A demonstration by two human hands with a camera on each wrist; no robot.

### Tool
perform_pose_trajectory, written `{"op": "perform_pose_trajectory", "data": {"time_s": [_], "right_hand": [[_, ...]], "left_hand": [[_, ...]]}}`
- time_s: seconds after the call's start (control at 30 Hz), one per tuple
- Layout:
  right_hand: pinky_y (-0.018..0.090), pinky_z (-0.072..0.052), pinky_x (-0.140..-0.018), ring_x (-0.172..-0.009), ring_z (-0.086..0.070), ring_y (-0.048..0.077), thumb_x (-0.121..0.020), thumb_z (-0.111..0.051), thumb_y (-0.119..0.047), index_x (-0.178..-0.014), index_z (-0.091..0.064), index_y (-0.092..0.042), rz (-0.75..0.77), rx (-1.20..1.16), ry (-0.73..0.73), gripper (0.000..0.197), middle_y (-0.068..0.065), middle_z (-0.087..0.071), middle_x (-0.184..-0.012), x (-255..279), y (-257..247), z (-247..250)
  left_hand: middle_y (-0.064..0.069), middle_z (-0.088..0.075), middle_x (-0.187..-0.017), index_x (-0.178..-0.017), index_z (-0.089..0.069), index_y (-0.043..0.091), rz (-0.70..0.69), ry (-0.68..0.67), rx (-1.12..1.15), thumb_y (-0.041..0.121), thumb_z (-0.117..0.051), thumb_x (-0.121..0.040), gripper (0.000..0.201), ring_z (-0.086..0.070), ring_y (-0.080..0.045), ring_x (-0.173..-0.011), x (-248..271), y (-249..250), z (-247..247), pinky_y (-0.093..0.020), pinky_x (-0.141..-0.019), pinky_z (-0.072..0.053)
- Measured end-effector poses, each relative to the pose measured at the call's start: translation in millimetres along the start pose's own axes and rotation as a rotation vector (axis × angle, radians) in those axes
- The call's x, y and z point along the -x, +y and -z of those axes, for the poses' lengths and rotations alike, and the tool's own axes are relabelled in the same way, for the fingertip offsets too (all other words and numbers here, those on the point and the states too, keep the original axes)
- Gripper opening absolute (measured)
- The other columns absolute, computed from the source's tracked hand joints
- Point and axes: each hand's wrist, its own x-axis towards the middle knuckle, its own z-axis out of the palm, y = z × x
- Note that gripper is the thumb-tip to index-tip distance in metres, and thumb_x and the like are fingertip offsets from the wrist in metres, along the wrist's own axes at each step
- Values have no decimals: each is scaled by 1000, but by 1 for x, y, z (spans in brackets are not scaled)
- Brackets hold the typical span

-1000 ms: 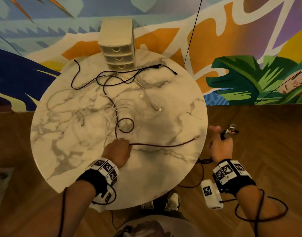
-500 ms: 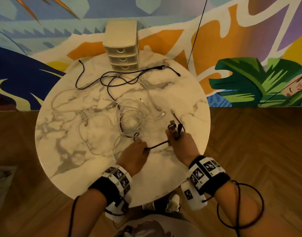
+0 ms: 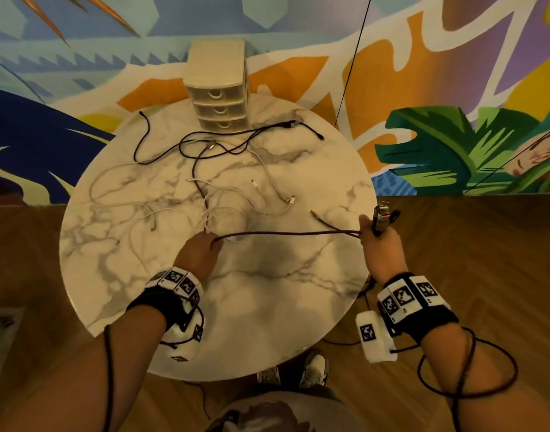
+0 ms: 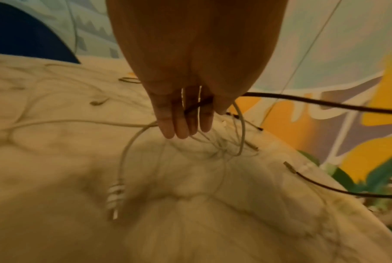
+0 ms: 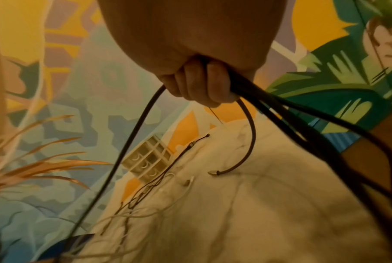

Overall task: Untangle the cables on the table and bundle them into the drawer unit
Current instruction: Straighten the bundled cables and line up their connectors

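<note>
A dark purple cable (image 3: 286,234) stretches taut above the round marble table (image 3: 267,307) between my two hands. My left hand (image 3: 212,242) pinches it near the table's middle; in the left wrist view the dark purple cable (image 4: 325,105) runs between thumb and fingers (image 4: 181,122). My right hand (image 3: 369,232), at the table's right edge, grips gathered loops of the same cable and a plug (image 3: 381,217); its curled fingers (image 5: 199,85) wrap the strands. One free cable end (image 5: 212,173) dangles over the table. The cream drawer unit (image 3: 219,88) stands at the far edge, drawers closed.
White cables (image 3: 230,210) lie tangled in the middle, just beyond my left hand. A black cable (image 3: 236,138) snakes in front of the drawer unit. Wooden floor (image 3: 485,260) surrounds the table; a painted wall (image 3: 423,57) rises behind it. My shoes (image 3: 311,369) show below the near edge.
My right hand came in to meet the left, then swung back out to the table's right edge, drawing the dark cable taut through my left hand. The left hand stayed almost in place.
</note>
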Motion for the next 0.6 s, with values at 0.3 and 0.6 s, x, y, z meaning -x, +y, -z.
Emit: {"op": "perform_pose_trajectory", "data": {"time_s": [0.3,0.6], "right_hand": [[25,-44,-70,-82,-62,15,-93,-55,-21,-110,-57,-22,503,191,-108,17,-8,-64,-91,42,-32,-34],[38,-48,-69,-70,-59,26,-96,-43,-43,-78,-61,-10,270,466,-513,41,7,-64,-75,47,-23,-62]], "left_hand": [[-2,-62,-110,-107,-57,20,-209,38,-418,40,-29,-100,35,-59,-25,-100,47,65,8,-35,-77,-45],[-11,-57,-106,-103,-61,6,-182,-127,-20,20,-46,-97,22,-56,-29,-100,45,29,-37,-34,-86,-40]]}}
